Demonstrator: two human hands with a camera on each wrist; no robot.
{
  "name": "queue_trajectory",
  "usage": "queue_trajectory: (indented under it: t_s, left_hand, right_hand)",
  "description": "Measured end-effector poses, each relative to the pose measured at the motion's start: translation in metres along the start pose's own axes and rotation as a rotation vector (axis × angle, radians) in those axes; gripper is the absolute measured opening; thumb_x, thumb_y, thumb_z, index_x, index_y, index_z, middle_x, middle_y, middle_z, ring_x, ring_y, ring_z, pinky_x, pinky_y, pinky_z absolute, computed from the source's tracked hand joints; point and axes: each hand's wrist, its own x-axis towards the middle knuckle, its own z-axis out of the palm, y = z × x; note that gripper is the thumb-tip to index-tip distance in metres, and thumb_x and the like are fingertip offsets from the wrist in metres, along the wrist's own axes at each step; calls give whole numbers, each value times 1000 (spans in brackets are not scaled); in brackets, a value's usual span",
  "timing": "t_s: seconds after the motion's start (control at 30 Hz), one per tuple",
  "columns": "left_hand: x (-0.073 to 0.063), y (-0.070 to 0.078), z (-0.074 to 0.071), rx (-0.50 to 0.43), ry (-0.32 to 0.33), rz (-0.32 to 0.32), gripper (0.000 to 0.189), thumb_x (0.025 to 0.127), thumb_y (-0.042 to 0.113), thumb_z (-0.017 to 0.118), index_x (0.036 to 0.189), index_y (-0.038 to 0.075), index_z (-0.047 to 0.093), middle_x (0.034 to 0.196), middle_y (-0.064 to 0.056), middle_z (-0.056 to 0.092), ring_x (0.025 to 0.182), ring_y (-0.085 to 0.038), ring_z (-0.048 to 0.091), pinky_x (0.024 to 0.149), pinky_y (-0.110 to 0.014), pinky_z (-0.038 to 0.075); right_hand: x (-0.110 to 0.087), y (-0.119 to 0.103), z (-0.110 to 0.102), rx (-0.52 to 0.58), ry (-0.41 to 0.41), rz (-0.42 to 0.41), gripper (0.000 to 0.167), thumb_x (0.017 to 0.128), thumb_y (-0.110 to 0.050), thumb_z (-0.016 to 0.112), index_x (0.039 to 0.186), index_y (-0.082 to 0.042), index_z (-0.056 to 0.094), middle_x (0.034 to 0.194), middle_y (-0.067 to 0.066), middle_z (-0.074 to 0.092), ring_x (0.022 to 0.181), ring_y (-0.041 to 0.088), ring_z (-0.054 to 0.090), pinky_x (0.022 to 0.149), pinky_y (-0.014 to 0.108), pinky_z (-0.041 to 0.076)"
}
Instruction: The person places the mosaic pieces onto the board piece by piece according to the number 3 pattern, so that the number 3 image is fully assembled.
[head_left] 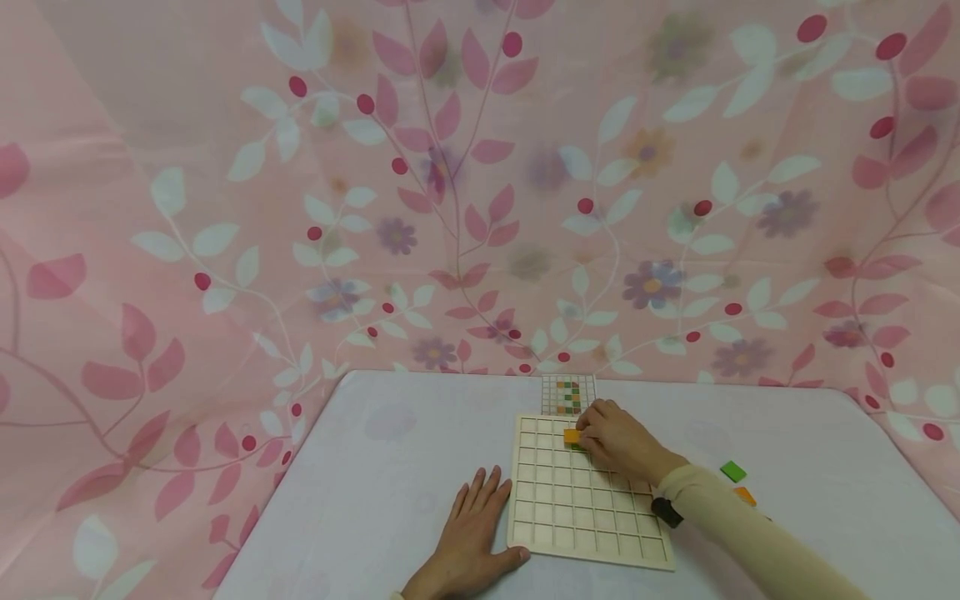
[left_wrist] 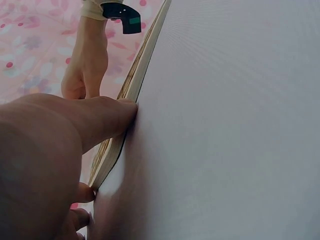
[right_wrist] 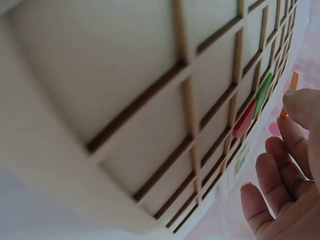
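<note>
A pale wooden grid board (head_left: pixel 553 493) lies on the table. Over its far part, my right hand (head_left: pixel 621 442) pinches a thin orange tile (right_wrist: pixel 295 81) between thumb and index finger, its other fingers loosely bent. In the right wrist view, a green tile (right_wrist: pixel 262 95) and a red tile (right_wrist: pixel 244 120) sit side by side on the grid, close to the held tile. My left hand (head_left: pixel 472 533) lies spread at the board's left edge; the thumb touches the board's near corner and other fingertips reach its side. Part of the board is hidden under the right hand and forearm.
Behind the board lies a pattern card (head_left: pixel 551 392) printed with a grid of coloured squares. On the white table (head_left: pixel 390 467), to the right, are a loose green tile (head_left: pixel 733 472) and an orange tile (head_left: pixel 745 496) partly covered by the right sleeve. A pink floral cloth (head_left: pixel 480 208) hangs behind.
</note>
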Motion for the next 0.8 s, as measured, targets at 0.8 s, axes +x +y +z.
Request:
queue_trajectory:
  t_s: [0.8]
  left_hand:
    - [2, -1, 1, 16, -1, -10, 98, 91, 62, 70, 165, 8, 35, 178, -9, 20, 167, -35, 12, 131, -64, 13]
  right_hand:
    - [8, -9, 10, 155, -70, 164, 16, 92, -22, 84, 102, -13, 75, 101, -1, 57, 91, 12, 47, 74, 27, 45]
